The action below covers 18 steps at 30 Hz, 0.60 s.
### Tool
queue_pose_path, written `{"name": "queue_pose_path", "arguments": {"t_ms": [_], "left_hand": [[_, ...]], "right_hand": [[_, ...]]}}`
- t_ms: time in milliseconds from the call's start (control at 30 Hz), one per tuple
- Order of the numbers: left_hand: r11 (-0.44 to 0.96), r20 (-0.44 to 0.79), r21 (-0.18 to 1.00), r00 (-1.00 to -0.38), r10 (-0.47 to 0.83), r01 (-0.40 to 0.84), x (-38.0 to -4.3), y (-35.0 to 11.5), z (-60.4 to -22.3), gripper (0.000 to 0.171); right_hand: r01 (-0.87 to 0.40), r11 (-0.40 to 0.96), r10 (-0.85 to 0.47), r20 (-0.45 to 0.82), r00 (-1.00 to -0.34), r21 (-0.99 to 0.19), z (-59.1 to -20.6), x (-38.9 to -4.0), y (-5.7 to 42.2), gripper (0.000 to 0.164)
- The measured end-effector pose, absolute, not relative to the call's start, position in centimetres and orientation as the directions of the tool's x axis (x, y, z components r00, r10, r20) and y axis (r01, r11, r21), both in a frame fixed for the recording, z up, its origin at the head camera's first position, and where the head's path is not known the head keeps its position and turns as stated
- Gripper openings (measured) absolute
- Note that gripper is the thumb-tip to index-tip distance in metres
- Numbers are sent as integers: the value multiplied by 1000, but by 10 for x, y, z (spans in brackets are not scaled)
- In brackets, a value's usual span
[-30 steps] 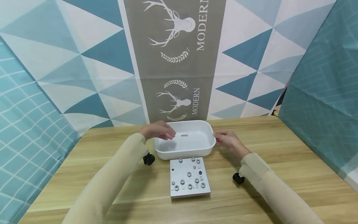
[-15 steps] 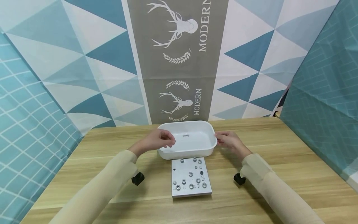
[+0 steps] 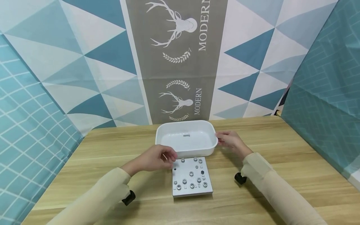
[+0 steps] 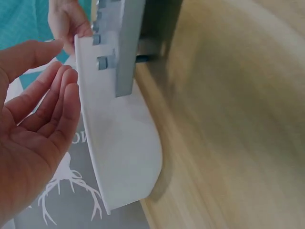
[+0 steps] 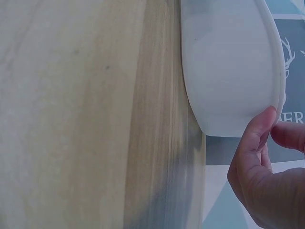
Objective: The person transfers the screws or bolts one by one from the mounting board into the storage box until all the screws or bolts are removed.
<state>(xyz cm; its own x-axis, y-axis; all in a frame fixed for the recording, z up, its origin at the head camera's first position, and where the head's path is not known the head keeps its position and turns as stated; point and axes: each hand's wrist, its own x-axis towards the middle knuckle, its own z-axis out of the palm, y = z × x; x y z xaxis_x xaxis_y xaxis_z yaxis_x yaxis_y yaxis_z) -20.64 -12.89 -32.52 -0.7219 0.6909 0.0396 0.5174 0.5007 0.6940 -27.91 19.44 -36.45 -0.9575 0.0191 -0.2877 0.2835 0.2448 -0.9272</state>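
My left hand (image 3: 157,158) hovers by the far left corner of a silver metal plate (image 3: 180,173), its fingertips overlapping that corner. In the left wrist view, the fingers bend loosely and a gap separates the thumb from the index finger, with nothing seen between them. Several socket-head screws (image 3: 191,173) stand in the plate, and a dark hole (image 3: 175,169) shows near my left fingertips. Behind the plate is a white tray (image 3: 197,153) with one small screw (image 3: 187,135) lying inside. My right hand (image 3: 229,139) pinches the tray's right rim between thumb and fingers.
The wooden table (image 3: 253,193) carries both plate and tray. A patterned cloth (image 3: 180,62) hangs close behind the tray, with blue cloths at both sides. Black pieces (image 3: 129,197) sit under my sleeves near the wrists.
My left hand has come out from over the tray, moving toward me to the plate's far left corner. The right hand stays on the tray rim, and the small screw remains inside.
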Motion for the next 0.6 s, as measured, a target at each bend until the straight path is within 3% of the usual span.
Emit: {"name": "queue_pose_path", "arguments": {"t_ms": [267, 600], "left_hand": [[449, 87, 654, -650, 755, 608, -190, -131, -337, 21], [423, 146, 508, -558, 817, 751, -172, -127, -342, 14]], "right_hand": [[246, 225, -8, -255, -967, -943, -364, -277, 196, 45], [245, 224, -6, -253, -967, -943, -365, -277, 197, 45]]}}
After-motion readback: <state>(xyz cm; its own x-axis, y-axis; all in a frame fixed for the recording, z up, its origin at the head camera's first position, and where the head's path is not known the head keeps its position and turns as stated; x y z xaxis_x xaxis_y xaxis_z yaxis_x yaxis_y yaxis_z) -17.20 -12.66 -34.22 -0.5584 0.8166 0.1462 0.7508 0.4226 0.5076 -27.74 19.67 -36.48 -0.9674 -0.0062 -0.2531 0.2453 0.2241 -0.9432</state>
